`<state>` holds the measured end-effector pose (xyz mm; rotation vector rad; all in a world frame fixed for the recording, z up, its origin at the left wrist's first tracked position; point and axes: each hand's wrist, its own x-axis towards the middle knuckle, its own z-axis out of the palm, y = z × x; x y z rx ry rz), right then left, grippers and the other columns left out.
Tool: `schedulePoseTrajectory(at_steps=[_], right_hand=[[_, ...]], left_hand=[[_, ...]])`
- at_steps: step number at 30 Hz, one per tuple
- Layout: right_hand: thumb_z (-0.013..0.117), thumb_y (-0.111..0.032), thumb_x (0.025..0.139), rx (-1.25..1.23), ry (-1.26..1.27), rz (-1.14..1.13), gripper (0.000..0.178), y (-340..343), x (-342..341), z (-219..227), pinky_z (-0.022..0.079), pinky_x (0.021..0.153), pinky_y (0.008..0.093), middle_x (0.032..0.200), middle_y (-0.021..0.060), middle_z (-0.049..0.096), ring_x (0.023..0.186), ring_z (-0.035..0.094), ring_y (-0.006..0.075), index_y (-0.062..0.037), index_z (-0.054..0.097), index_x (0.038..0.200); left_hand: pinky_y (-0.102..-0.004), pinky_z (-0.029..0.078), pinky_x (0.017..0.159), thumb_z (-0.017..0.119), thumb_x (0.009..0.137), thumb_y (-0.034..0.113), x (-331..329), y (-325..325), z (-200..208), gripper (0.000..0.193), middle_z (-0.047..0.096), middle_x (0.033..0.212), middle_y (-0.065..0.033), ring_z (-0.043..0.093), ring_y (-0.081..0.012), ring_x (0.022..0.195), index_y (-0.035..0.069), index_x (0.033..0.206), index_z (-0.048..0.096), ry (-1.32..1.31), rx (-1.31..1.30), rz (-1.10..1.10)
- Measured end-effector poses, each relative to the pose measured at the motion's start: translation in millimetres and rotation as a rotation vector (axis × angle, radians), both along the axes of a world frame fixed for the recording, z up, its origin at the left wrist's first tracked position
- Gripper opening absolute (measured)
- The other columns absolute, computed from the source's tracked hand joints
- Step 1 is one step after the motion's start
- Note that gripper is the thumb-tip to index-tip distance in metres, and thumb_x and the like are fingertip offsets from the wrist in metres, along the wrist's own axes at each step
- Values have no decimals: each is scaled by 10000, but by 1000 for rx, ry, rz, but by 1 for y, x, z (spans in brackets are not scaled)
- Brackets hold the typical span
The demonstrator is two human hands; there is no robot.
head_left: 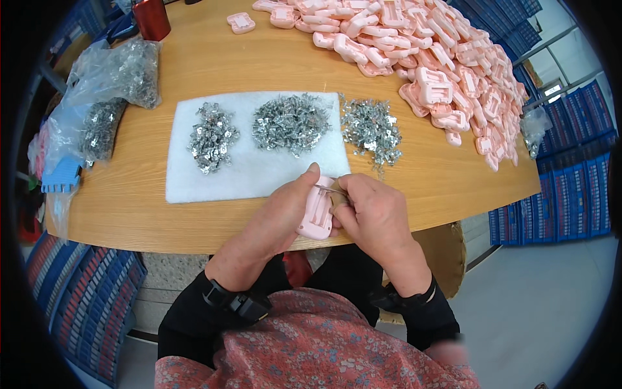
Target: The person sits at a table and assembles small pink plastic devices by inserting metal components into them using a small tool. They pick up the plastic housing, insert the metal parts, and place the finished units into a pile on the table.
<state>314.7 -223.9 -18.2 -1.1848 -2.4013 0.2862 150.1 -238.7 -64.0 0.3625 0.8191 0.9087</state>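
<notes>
My left hand point(285, 207) is closed around a pink plastic casing point(317, 217) with a long recessed compartment, held just above the table's near edge. My left thumb lies along its upper end. My right hand point(376, 211) pinches a thin metal tool point(332, 189), whose tip reaches over the casing's upper end. What kind of tool it is, and whether a small part sits at its tip, I cannot make out. Beyond my hands, a white foam sheet point(259, 188) carries a small pile of metal pieces point(212, 139) and a wider pile of metal pieces point(291, 123).
Right of the sheet, another heap of metal pieces point(372, 133) lies directly on the wooden table point(453, 194). A large mound of pink casings point(434, 84) fills the far right. Clear plastic bags of metal parts point(123, 71) and a red container point(151, 19) stand at the left.
</notes>
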Motion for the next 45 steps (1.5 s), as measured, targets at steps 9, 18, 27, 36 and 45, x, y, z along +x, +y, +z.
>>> schedulePoseTrajectory(at_steps=[9,18,27,36,45], right_hand=[[650,-41,805,-358,373,-114,168,-1,4,-20,498,592,377,740,133,597,636,633,294,-15,605,965],[626,-42,836,-529,523,-135,152,-4,5,-25,466,569,306,710,68,566,589,565,158,-4,612,983],[605,-37,869,-619,652,-120,112,6,19,-21,411,621,232,745,-20,537,689,463,52,7,612,972],[595,-18,886,-600,735,-60,105,-3,18,-6,393,628,209,808,-31,566,695,446,34,18,604,985],[602,22,850,-509,670,-32,174,-11,0,-6,459,587,242,838,27,636,618,519,54,15,630,1021]], left_hand=[[-370,621,636,354,1065,453,-3,-1,5,518,648,866,-121,691,-220,702,-17,1051,572,-25,25,-12],[-364,621,646,369,1060,467,-5,0,2,535,664,894,-133,693,-223,708,-22,1100,583,-48,18,-22],[-376,609,657,299,1060,496,-8,2,2,597,692,900,-137,695,-227,725,-5,1175,603,-78,61,-56],[-342,588,717,282,1038,382,-15,3,0,576,705,940,-138,692,-219,739,-16,1365,539,-207,90,-119],[-360,596,722,305,1029,383,-13,-2,4,567,694,975,-120,688,-212,759,-13,1357,545,-203,110,-75]])
